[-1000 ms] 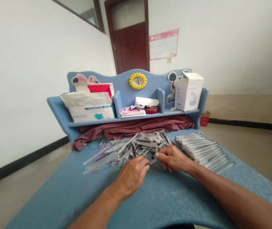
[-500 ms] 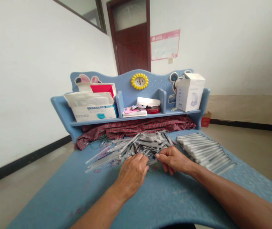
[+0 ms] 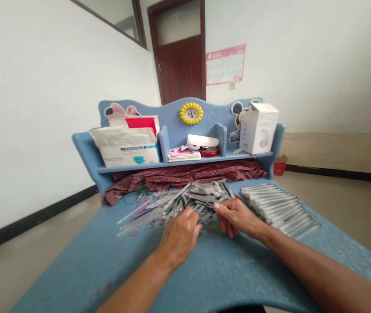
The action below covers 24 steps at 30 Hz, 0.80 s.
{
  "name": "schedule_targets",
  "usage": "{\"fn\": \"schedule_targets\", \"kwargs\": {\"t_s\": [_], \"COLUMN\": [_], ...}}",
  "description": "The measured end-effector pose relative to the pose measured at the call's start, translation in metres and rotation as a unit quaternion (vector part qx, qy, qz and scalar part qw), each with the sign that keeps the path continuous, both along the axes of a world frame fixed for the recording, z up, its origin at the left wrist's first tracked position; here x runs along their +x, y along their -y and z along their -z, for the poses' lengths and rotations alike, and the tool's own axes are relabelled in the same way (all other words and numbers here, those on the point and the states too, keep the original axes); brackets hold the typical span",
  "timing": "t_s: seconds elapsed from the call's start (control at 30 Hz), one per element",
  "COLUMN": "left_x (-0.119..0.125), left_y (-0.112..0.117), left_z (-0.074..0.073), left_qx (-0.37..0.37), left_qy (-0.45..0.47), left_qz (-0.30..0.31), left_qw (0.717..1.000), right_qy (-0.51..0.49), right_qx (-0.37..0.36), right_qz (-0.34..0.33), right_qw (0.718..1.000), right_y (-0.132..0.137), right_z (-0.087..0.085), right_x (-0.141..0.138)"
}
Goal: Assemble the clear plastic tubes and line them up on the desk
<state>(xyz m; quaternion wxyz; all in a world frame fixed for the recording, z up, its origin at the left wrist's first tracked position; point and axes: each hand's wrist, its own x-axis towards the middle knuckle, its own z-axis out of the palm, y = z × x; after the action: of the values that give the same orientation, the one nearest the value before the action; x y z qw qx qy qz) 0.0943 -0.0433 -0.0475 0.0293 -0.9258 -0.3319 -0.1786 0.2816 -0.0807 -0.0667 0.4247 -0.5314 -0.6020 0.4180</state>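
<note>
On the blue desk (image 3: 133, 265) lies a loose pile of clear and dark pen parts (image 3: 201, 191), with long clear tubes fanning out to the left. My left hand (image 3: 180, 234) is closed at the pile's front edge, knuckles up; its fingertips and whatever they hold are hidden. Just to the right, my right hand (image 3: 236, 217) is closed with thumb against forefinger, the other fingers curled under. What it pinches is too small to make out. Beside my right forearm, several clear pens (image 3: 279, 206) with dark ends lie stacked in a neat row.
Behind the pile a red checked cloth (image 3: 185, 174) is bunched under the desk's shelf. The shelf holds a mask box (image 3: 130, 154), papers (image 3: 183, 155), a red round tin (image 3: 209, 151) and a white box (image 3: 259, 130). A yellow flower-shaped clock (image 3: 191, 113) sits above.
Both hands have shifted only slightly, the left one a little lower and leftward, with its thumb showing more. The view has tilted slightly. Pile and pen row look the same.
</note>
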Motion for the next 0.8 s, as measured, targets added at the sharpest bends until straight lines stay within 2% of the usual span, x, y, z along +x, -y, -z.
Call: {"fn": "schedule_targets", "kwargs": {"t_s": [0.17,0.27,0.37,0.47,0.57,0.7,0.8], "left_x": [-0.002,-0.003,-0.004,-0.005,-0.006,-0.007,-0.007], "left_y": [-0.010,-0.015,-0.018,-0.018,-0.019,-0.021,-0.020], "left_z": [-0.004,-0.007,-0.010,-0.015,-0.017,-0.016,-0.016], "left_qx": [-0.069,-0.142,-0.222,-0.282,-0.339,-0.394,-0.424], "left_qy": [0.157,0.249,0.327,0.406,0.460,0.488,0.505], "left_qz": [-0.015,-0.032,-0.044,-0.054,-0.044,-0.031,-0.028], "left_qw": [0.985,0.957,0.918,0.867,0.819,0.778,0.751], "right_qy": [0.020,0.076,0.185,0.300,0.368,0.397,0.375], "right_qx": [0.055,0.092,0.126,0.145,0.131,0.108,0.115], "right_qz": [0.112,0.146,0.169,0.185,0.190,0.184,0.156], "right_qw": [0.992,0.982,0.960,0.925,0.901,0.893,0.906], "right_y": [-0.009,-0.012,-0.009,-0.007,-0.007,-0.009,-0.009], "right_z": [0.002,0.005,0.004,0.003,0.003,0.007,0.008], "right_x": [0.012,0.017,0.017,0.015,0.016,0.018,0.017]}}
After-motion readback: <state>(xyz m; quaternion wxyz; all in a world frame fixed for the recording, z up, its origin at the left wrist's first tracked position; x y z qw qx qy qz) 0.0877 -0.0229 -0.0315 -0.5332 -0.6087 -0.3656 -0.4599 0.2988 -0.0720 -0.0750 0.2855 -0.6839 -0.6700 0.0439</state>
